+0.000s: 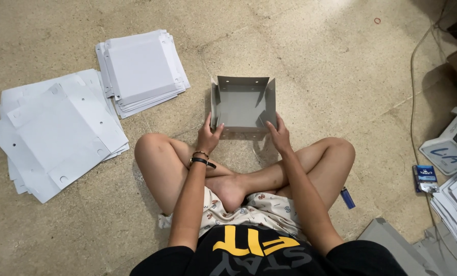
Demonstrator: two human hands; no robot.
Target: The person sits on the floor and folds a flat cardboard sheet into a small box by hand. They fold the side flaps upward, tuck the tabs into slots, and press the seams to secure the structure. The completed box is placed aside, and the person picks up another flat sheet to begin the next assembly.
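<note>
Your left hand fingers are curled around the near-left corner of the half-folded grey cardboard box, thumb up against the outside of its left wall, pinching that wall. Your right hand mirrors it — fingers pressed together along the near-right corner, gripping the right wall from outside. The box sits on the concrete floor just in front of your crossed legs, open side up, all four walls standing, small holes along the far flap. A black wristband and a thin bracelet sit on your left wrist.

Further out: two stacks of flat white box blanks on your left — a smaller stack just beside the box, a larger stack further left, well apart from your hands. By your right knee lies a blue lighter. On the far right there is a small blue packet, a white carton and more flat sheets at the edge. A cable runs across the floor there.
</note>
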